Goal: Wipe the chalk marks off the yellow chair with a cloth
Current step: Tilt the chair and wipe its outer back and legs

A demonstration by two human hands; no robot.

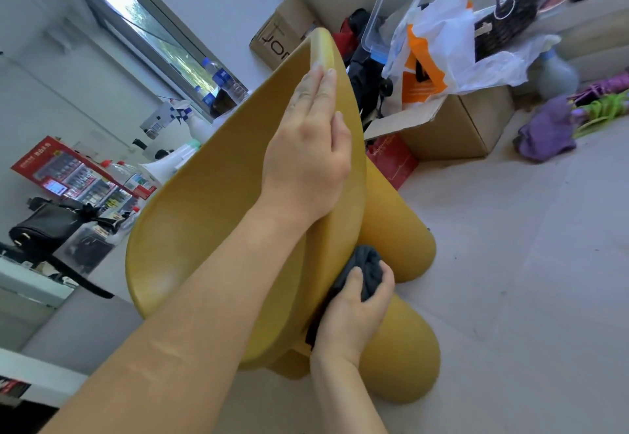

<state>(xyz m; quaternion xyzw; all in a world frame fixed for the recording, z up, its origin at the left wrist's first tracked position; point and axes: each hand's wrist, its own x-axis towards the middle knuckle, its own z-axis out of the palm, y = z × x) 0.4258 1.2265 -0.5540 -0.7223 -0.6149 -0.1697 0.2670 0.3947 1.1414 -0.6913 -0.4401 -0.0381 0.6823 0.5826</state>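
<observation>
The yellow chair fills the middle of the view, its round seat tipped toward the left and its thick legs pointing right. My left hand lies flat with straight fingers along the seat's upper rim. Lower down, my right hand grips a dark grey cloth and presses it against the seat's underside near a leg. No chalk marks show on the visible yellow surfaces.
An open cardboard box stuffed with plastic bags and a clear container stands behind the chair. A red bag leans by it. A purple cloth lies on the pale floor at right. Bottles, a black handbag and boxes crowd the left.
</observation>
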